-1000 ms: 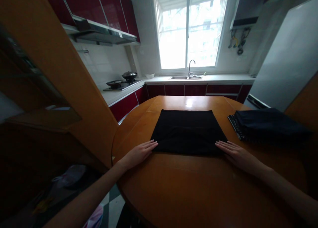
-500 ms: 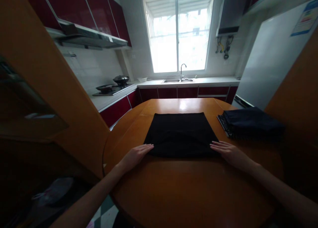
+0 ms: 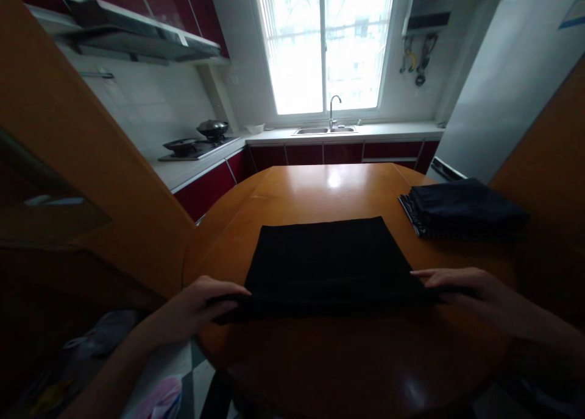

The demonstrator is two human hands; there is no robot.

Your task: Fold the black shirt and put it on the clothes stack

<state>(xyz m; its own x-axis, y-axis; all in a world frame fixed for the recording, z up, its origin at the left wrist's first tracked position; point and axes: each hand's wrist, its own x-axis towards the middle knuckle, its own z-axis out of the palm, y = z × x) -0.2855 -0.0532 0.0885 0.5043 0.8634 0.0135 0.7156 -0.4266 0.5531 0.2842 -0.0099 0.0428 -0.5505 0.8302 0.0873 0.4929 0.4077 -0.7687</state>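
Note:
A black folded piece of cloth [image 3: 329, 257] lies on the wooden table [image 3: 320, 364], its near edge raised a little between my hands. At its near left corner my left hand [image 3: 205, 303] pinches the fabric between thumb and fingers. My right hand [image 3: 473, 291] grips the near right corner, with the index finger stretched along the top and the thumb below. The far part of the cloth rests flat. Whether it is a garment or a plain cloth I cannot tell.
A stack of dark folded cloths [image 3: 466, 209] sits at the table's right side. Beyond the table are a counter with a sink [image 3: 315, 130] and a stove with a lidded pan [image 3: 212, 128]. A white fridge [image 3: 503, 84] stands on the right, a wooden panel [image 3: 132, 181] on the left.
My hands, earlier flat at the cloth's near corners, now grip those corners, have moved outward and nearer to me, and lift the near edge. The cloth has slid towards me. The view has tilted down.

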